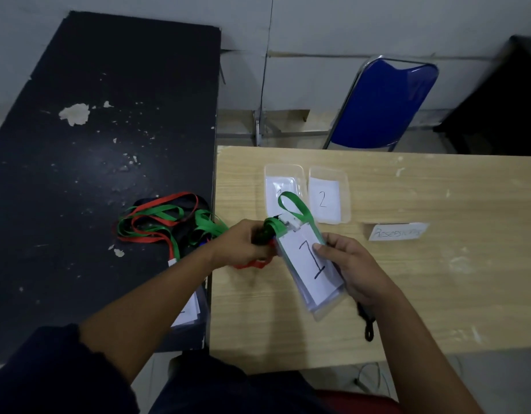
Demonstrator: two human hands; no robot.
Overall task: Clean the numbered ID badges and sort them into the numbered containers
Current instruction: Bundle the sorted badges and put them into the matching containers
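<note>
Where the badge is sitting: the clear plastic badge holder [310,270] carrying a card marked "1" is hovering over the pale wooden worktop [437,279], near its left edge.
Right hand [352,268]: is pinching the holder, thumb on its face.
Left hand [240,245]: is gripping the bunched green lanyard [291,204].
Open room: wood is stretching wide to the right.
Writing: the clear plastic tray [345,204] is showing "2"; the white paper slip [397,231] is unreadable.

bare wooden table [437,279] right, lanyard pile [162,222] left
</note>
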